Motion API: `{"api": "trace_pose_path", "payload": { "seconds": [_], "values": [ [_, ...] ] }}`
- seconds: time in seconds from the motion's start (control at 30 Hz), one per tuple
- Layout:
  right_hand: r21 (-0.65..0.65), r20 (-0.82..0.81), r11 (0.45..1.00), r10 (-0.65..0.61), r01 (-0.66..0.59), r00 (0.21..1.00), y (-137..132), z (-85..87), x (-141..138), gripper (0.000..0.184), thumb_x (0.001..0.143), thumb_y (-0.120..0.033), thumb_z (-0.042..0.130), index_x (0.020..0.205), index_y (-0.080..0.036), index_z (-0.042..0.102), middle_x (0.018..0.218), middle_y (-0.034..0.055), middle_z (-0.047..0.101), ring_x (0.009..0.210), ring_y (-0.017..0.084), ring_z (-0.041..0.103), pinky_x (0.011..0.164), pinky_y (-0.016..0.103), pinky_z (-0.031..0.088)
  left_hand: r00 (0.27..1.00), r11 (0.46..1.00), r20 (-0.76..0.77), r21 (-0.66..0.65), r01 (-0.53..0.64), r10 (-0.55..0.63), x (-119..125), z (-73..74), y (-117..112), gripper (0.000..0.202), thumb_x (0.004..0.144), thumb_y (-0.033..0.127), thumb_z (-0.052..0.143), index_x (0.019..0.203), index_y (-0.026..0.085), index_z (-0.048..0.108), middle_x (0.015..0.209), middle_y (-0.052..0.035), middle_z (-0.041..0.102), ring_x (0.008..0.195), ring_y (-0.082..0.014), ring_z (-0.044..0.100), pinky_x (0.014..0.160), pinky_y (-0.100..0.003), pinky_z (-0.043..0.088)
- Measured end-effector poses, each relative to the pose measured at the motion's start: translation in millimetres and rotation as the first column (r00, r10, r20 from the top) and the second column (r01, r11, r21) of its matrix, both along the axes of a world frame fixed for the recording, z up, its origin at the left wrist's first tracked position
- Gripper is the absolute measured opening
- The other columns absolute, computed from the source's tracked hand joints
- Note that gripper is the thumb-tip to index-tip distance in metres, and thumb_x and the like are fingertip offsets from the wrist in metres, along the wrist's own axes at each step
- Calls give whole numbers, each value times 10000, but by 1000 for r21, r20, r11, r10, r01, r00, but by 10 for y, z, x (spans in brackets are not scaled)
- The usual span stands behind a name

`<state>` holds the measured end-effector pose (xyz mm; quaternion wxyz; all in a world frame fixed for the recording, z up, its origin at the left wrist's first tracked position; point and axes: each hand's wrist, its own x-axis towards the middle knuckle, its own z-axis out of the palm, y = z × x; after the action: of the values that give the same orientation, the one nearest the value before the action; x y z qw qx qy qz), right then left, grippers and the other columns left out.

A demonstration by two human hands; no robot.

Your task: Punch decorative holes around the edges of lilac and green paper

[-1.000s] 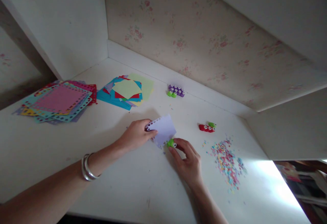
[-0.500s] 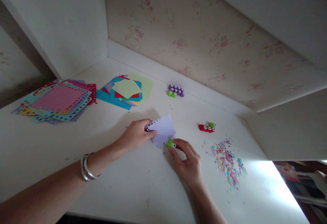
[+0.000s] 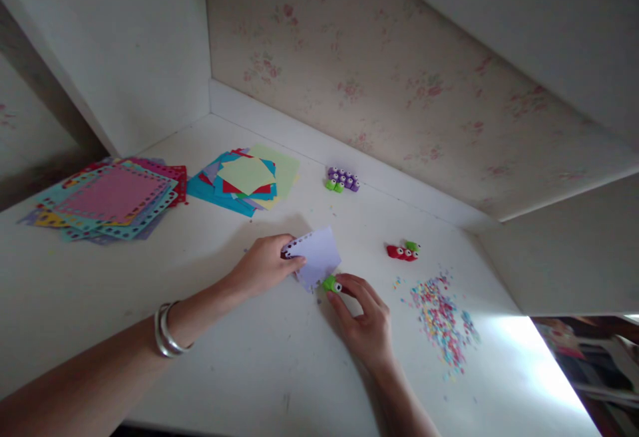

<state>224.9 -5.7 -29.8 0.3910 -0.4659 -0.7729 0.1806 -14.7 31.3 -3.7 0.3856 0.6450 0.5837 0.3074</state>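
Rounded green punch [image 3: 329, 284], slightly lower now, at hole-edged lilac paper [image 3: 320, 251]

head camera | from wearer's head | faces forward, down | near white tabletop [image 3: 239, 377]

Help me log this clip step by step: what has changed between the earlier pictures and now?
The whole view slipped slightly, apparently from a head movement. The green punch in the right hand may have crept along the lilac sheet, too little to be sure. Nothing was taken hold of or let go: the left hand still holds the sheet, and both paper piles, the other punches and the confetti stayed put.
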Motion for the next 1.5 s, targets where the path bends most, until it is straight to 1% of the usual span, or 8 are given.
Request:
{"api": "trace_pose_path", "payload": {
  "seconds": [0.57,0.73,0.83,0.93,1.07,1.17,1.37,1.5],
  "values": [
    [-7,34,1000,0,0,999,22,-25,8,223,867,-212,671,1089,-234,663,1074,70,697,922,189,701,826,364,617,999,999,2,-7,37,-37,8,12,3,151,805,338,623,793,188,642,723,2,693,669,-170,645,573,-239,393],
    [-12,52,1000,7,-6,999,27,-45,-4,228,875,-215,664,1101,-238,657,1085,75,697,929,196,702,830,368,616,998,998,-10,3,60,-60,20,4,-12,161,810,319,639,902,188,662,814,-28,728,733,-190,679,599,-249,430],
    [8,61,1000,2,-2,998,21,-42,-15,269,880,-201,654,1146,-241,644,1122,81,689,941,201,705,831,371,618,995,996,-85,69,62,-56,82,-51,-83,288,842,312,627,1108,201,625,891,-44,737,786,-210,694,663,-277,473],
    [40,91,999,20,-24,996,13,-5,-17,314,882,-168,644,1187,-241,631,1173,83,677,985,204,698,853,369,615,970,976,-240,198,93,-43,187,-113,-195,476,872,297,607,1325,211,490,1045,-84,711,912,-249,680,777,-342,502],
    [119,170,980,136,-157,976,19,54,2,346,887,-99,607,1197,-249,639,1181,66,686,1057,201,673,899,364,594,925,914,-375,393,99,61,264,-109,-293,616,879,313,619,1433,190,378,1285,-149,569,1127,-306,568,918,-441,478],
    [120,186,977,153,-176,971,33,57,12,359,889,-91,600,1210,-248,633,1180,65,690,1053,195,675,899,353,591,897,874,-423,476,99,129,225,-65,-294,529,893,324,603,1391,212,461,1392,-146,484,1242,-338,466,1016,-502,400],
    [99,155,992,61,-77,986,52,13,0,312,905,-123,591,1183,-255,641,1137,65,706,1025,200,687,878,357,594,888,876,-454,396,275,-74,168,-112,-293,351,935,371,534,1247,225,603,1396,-92,527,1300,-305,437,1076,-489,328],
    [111,171,994,0,-19,985,51,4,8,290,905,-149,605,1166,-267,653,1113,55,720,990,200,701,833,343,604,885,887,-456,368,279,-89,179,-131,-304,299,923,360,543,1171,230,649,1346,-84,570,1283,-291,462,1101,-487,290]
  ]
}}
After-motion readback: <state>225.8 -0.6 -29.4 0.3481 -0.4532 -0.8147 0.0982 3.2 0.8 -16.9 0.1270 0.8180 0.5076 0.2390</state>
